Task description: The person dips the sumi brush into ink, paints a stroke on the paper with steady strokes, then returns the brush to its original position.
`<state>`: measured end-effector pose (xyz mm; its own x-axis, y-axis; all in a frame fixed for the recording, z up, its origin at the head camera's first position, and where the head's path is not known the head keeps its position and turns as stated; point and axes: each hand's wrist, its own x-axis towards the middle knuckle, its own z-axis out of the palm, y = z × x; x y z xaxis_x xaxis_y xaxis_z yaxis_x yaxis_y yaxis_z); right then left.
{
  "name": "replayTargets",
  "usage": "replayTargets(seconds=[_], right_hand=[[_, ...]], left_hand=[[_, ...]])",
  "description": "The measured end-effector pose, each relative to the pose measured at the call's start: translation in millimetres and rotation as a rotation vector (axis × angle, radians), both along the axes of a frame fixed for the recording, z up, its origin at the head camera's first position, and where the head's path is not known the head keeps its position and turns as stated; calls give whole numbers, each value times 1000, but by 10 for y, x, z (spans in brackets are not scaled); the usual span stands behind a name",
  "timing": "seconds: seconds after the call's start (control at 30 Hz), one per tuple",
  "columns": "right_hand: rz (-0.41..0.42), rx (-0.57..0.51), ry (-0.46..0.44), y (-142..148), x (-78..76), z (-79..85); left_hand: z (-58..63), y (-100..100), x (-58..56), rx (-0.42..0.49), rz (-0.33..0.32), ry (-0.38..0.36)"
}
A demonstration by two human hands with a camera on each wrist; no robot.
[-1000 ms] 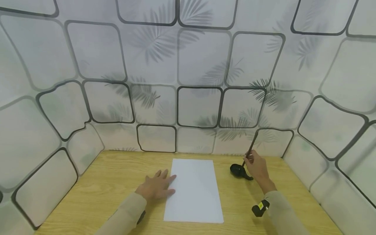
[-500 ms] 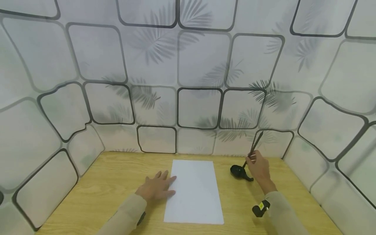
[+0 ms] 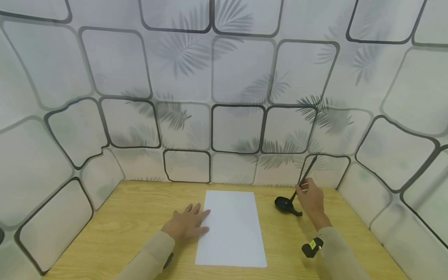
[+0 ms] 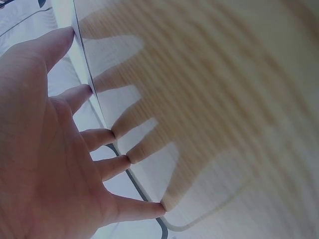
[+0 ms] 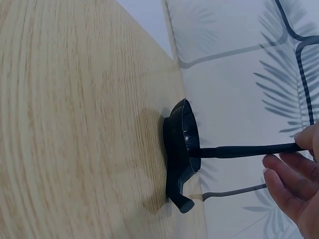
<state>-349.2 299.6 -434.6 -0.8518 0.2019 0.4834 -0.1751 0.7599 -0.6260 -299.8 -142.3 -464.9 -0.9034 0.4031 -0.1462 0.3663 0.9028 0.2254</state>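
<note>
A sheet of white paper (image 3: 231,233) lies on the wooden table. My left hand (image 3: 185,223) is spread at the paper's left side, thumb and index finger reaching over its edge; in the left wrist view its fingertips (image 4: 119,160) meet the tabletop. On the right, my right hand (image 3: 311,198) pinches a dark writing brush (image 3: 309,169) between thumb and fingers. The brush slants up to the right, its lower end inside a small black ink dish (image 3: 285,205) with a curved, tail-like spout. The brush tip is hidden by the dish's rim in the right wrist view.
The pale wood table (image 3: 140,202) ends at a wall (image 3: 189,128) covered in patterned paper, which closes it in at the back and both sides. A small black device (image 3: 311,248) with a yellow label sits at my right wrist.
The brush's upper end has tipped to the right, and my right hand has shifted slightly right with it. My left hand, the paper and the dish stay in place.
</note>
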Motion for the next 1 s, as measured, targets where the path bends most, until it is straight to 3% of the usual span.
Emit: replayTargets(seconds=[0.5, 0.8, 1.0], right_hand=[[-11, 11, -5, -6, -7, -67], [21, 80, 96, -4, -28, -142], [17, 69, 94, -28, -31, -119]], left_hand=[[-3, -10, 13, 9, 3, -4], [3, -4, 13, 2, 6, 0], [4, -6, 8, 0, 4, 1]])
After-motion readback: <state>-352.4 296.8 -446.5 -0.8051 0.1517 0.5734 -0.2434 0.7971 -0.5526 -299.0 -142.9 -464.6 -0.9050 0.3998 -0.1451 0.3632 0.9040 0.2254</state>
